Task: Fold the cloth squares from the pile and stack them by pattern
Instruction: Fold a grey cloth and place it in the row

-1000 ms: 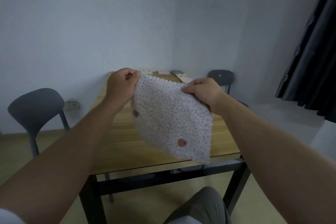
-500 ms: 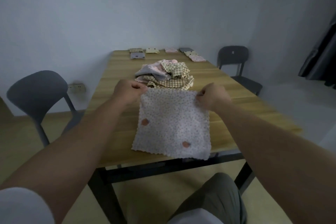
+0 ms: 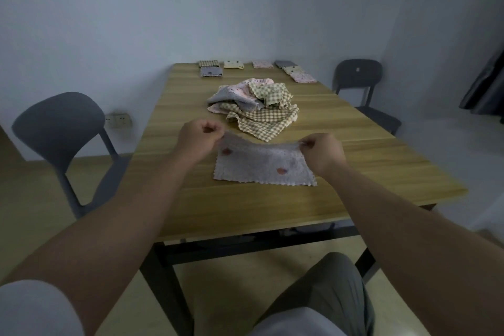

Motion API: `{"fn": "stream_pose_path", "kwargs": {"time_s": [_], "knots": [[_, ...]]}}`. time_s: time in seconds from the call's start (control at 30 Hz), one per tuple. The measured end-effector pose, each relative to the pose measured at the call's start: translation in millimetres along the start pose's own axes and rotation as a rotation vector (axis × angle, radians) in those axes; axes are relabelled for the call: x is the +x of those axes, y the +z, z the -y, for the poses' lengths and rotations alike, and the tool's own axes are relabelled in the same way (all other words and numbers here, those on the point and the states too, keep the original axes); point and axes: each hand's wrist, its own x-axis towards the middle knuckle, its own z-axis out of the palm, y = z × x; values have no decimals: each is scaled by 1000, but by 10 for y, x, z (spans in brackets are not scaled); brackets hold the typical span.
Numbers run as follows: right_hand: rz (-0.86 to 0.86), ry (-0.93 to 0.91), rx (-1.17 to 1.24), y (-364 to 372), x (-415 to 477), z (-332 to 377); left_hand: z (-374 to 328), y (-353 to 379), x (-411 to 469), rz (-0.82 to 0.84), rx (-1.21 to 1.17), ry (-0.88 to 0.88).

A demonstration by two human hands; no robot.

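Left hand (image 3: 197, 136) and right hand (image 3: 321, 150) each in a pinching grip on far corners of dotted cloth (image 3: 261, 165), lying on desk (image 3: 354, 161), crumpled pile (image 3: 255, 105) just beyond

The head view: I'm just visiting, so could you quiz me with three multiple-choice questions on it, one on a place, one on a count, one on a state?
1. Where is the pile of unfolded cloths?
A) on the table, beyond the dotted cloth
B) hanging off the near edge
C) on the floor

2. How many chairs show?
A) one
B) two
C) four

3. How do the left hand and right hand meet the dotted cloth?
A) both flat on it
B) each pinching a far corner
C) only one touching

Answers: 1 A, the heap lies mid-table behind it; 2 B, one grey chair stands at each side; 3 B, both hands' fingers curl on the far corners.
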Motion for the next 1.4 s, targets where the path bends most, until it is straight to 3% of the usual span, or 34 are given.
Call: {"fn": "stream_pose_path", "kwargs": {"time_s": [0.13,0.33,0.9,1.4], "knots": [[47,21,-1,46,-118,-107,100,46,-239,43,180,81],[80,-43,-25,133,-360,-263,338,88,-367,59,237,148],[-96,-223,10,318,-503,-524,420,153,-512,48,396,311],[-89,-231,-56,324,-563,-501,482,149,-551,63,498,395]]}}
